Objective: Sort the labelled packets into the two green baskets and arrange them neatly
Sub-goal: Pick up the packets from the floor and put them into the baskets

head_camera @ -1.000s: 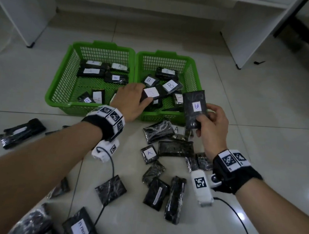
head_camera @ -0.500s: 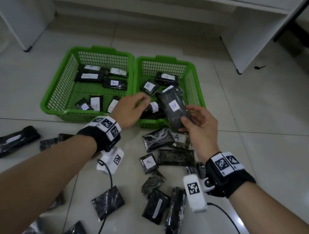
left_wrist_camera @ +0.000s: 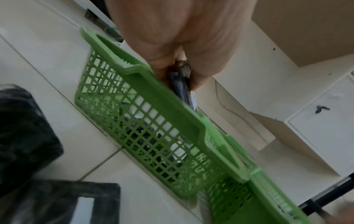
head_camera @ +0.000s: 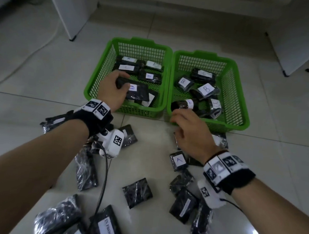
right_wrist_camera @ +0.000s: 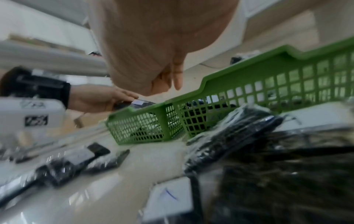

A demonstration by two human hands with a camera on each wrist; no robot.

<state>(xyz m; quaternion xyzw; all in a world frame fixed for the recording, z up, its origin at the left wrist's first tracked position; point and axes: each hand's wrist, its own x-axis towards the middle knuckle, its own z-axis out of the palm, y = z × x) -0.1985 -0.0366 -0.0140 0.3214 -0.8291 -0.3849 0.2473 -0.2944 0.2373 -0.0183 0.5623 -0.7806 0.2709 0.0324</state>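
From the head view, my left hand (head_camera: 113,88) grips an A-labelled packet (head_camera: 136,91) inside the left basket (head_camera: 95,87), centre frame; my right hand (head_camera: 189,126) hangs loosely curled, holding nothing, below the right basket (head_camera: 241,112). Left wrist view: my fingers (left_wrist_camera: 159,60) clasp the dark packet over the rim. Right wrist view: blurred, my fingers (right_wrist_camera: 177,75) hang relaxed above loose packets (right_wrist_camera: 239,136).
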